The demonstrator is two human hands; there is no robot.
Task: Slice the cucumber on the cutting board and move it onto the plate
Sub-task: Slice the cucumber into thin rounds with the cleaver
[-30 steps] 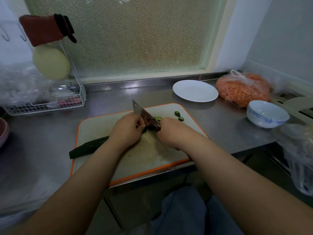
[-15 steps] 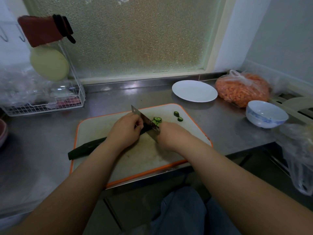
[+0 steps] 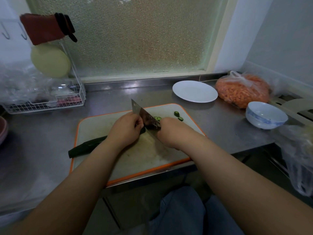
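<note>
A dark green cucumber [image 3: 86,146] lies slantwise on the white, orange-rimmed cutting board [image 3: 135,160]. My left hand [image 3: 125,129] presses down on its right part, covering the cut end. My right hand [image 3: 171,131] grips the handle of a cleaver [image 3: 144,114], whose blade stands on the cucumber right beside my left fingers. Cut slices [image 3: 158,118] lie just right of the blade, and two more slices [image 3: 177,114] rest near the board's far right corner. The white plate [image 3: 194,91] sits beyond the board, with nothing on it.
A bag of orange carrot pieces [image 3: 242,90] and a blue-patterned white bowl [image 3: 265,114] stand to the right of the plate. A wire dish rack [image 3: 45,100] with plastic wrap stands at the back left. The steel counter [image 3: 225,131] ends just before me.
The cleaver rose and came down again on the cucumber, leaving more slices to the right of the blade. My left hand stays on the cucumber.
</note>
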